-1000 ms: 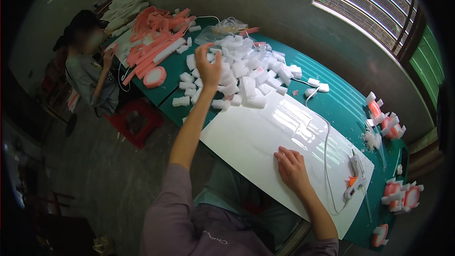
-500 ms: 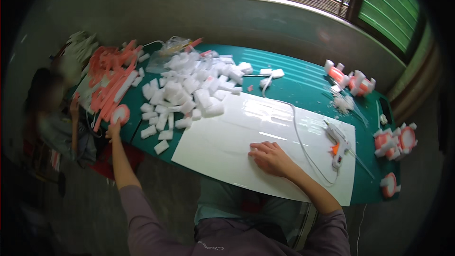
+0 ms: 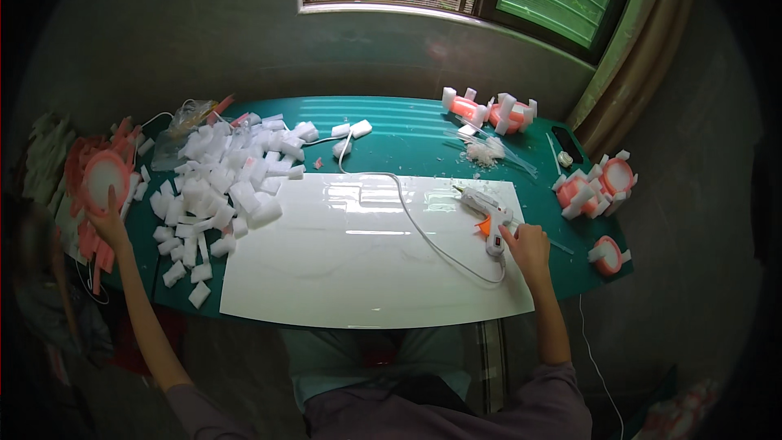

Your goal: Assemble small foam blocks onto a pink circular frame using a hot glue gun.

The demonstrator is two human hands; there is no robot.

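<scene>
My left hand [image 3: 108, 226] reaches far out to the left and grips a round pink foam ring with a white centre [image 3: 104, 179], lifted off a pile of pink foam pieces [image 3: 91, 220]. My right hand [image 3: 527, 246] rests on the white glossy board [image 3: 358, 261] at its right end, fingertips touching the handle of a white glue gun [image 3: 485, 210] with an orange trigger. The gun's white cord [image 3: 415, 220] loops across the board toward the back of the green table [image 3: 407, 126].
A heap of white foam blocks [image 3: 220, 191] covers the table's left part. Finished pink rings with white blocks stuck on stand at the back right [image 3: 489, 110] and right edge [image 3: 595, 187]. Another person [image 3: 37, 277] sits at the far left. A window is behind.
My left hand left the white block heap and swung left to the pink pile, taking up a pink ring. My right hand slid right along the board to the glue gun.
</scene>
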